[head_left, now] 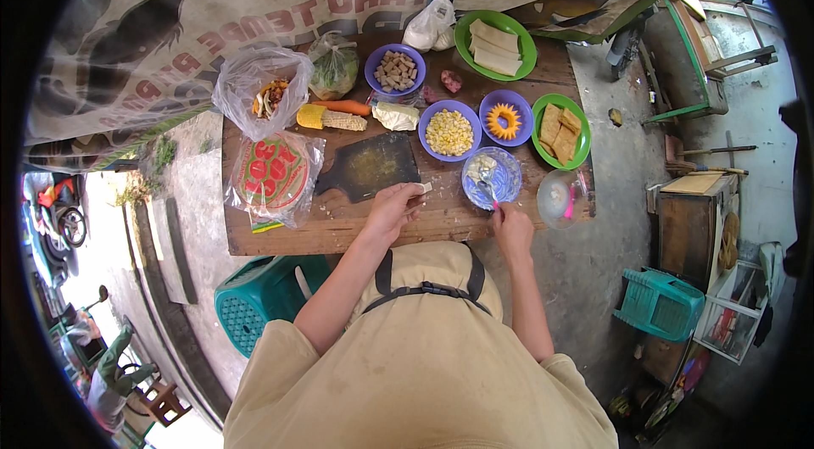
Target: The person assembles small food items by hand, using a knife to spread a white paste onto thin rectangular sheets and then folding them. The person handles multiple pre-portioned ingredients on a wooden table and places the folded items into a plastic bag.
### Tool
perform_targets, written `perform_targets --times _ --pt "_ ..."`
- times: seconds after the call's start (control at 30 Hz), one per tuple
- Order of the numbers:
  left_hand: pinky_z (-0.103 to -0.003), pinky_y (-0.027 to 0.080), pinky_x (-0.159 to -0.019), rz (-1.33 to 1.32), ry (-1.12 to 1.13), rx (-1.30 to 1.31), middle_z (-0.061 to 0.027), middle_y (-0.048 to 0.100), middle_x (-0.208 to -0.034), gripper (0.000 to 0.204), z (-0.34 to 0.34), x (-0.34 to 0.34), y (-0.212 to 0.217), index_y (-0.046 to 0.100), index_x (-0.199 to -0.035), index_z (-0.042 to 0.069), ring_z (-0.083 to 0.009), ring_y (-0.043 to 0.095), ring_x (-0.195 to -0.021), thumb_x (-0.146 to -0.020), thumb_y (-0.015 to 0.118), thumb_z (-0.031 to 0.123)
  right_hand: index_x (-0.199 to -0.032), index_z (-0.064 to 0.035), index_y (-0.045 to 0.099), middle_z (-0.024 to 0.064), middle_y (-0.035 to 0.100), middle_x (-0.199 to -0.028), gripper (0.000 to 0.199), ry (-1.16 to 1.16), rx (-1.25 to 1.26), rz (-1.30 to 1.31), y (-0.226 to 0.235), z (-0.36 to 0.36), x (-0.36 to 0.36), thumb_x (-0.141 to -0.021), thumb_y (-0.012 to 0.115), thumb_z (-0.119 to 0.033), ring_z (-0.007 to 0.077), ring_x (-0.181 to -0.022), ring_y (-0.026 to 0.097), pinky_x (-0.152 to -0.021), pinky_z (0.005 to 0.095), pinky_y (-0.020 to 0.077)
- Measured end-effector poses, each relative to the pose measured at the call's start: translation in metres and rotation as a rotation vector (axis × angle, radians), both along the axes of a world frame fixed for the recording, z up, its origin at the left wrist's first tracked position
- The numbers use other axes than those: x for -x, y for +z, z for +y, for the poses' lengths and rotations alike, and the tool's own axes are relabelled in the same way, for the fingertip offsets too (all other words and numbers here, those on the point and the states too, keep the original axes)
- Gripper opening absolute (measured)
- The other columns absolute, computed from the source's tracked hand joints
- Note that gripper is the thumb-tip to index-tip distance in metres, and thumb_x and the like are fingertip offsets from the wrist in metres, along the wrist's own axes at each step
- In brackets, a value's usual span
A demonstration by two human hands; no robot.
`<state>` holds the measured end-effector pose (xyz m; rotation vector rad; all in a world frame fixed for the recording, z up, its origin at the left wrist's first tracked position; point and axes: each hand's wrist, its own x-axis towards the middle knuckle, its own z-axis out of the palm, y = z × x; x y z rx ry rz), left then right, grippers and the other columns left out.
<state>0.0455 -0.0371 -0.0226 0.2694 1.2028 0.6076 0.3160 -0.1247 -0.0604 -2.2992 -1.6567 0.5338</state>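
Note:
My left hand is near the front edge of the wooden table, its fingers pinching a small whitish piece too small to name. Beside it lies a dark cutting board. My right hand grips a spoon, whose head rests inside a blue bowl. A pale, lumpy mixture sits in that bowl towards its far side. Just right of the bowl stands a small translucent container with something white inside and a pink item at its edge.
Behind are purple bowls of corn kernels, brown pieces and an orange ring. Green plates hold tofu-like slabs and brown slices. Corn, a carrot and plastic bags lie left. A teal stool stands below.

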Motion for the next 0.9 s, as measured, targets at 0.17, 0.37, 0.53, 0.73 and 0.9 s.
perform_targets --times 0.17,0.37,0.53,0.73,0.9 --pt "-0.027 0.05 -0.071 -0.006 -0.01 -0.016 0.0009 0.071 -0.09 0.01 0.0 0.0 0.001 0.069 -0.095 0.01 -0.0081 0.067 -0.084 -0.096 0.067 0.02 -0.099 -0.0012 0.075 0.0213 0.07 -0.076 0.023 -0.079 -0.002 0.191 -0.016 -0.003 -0.016 -0.09 0.066 -0.02 0.0359 -0.071 0.071 -0.066 0.0463 0.0533" --pt "-0.027 0.05 -0.073 -0.009 -0.007 -0.009 -0.0007 0.072 -0.093 0.009 0.0 0.002 0.003 0.069 -0.097 0.01 -0.0092 0.069 -0.088 -0.097 0.065 0.019 -0.101 0.0034 0.075 0.0042 0.065 -0.07 0.021 -0.302 0.007 0.866 -0.016 -0.015 -0.034 -0.094 0.065 -0.014 0.0111 -0.065 0.06 -0.06 0.0291 0.0474" --pt "-0.026 0.05 -0.074 -0.009 -0.041 -0.021 -0.0007 0.073 -0.097 0.009 0.005 -0.003 0.006 0.068 -0.098 0.01 -0.0096 0.071 -0.092 -0.097 0.065 0.019 -0.103 0.0021 0.075 -0.0008 0.065 -0.077 0.018 -0.339 0.01 1.117 0.025 -0.018 -0.031 -0.098 0.063 -0.01 0.0069 -0.068 0.057 -0.063 0.0238 0.0447" --pt "-0.029 0.052 -0.079 0.006 -0.072 -0.02 -0.0043 0.072 -0.104 0.012 0.008 -0.014 0.015 0.069 -0.104 0.007 -0.0137 0.07 -0.098 -0.098 0.063 0.016 -0.103 0.0022 0.072 0.0011 0.068 -0.082 0.015 -0.153 -0.146 0.994 0.066 -0.008 -0.006 -0.096 0.067 -0.01 0.0085 -0.07 0.06 -0.062 0.0237 0.0469" --pt "-0.031 0.052 -0.08 -0.058 -0.059 -0.017 -0.0052 0.072 -0.105 0.011 0.009 -0.017 0.019 0.069 -0.104 0.007 -0.0156 0.07 -0.099 -0.098 0.063 0.014 -0.1 -0.0008 0.074 0.01 0.07 -0.083 0.014 0.098 -0.326 0.5 0.102 0.002 0.013 -0.088 0.074 -0.008 0.0166 -0.067 0.065 -0.06 0.0292 0.0498"
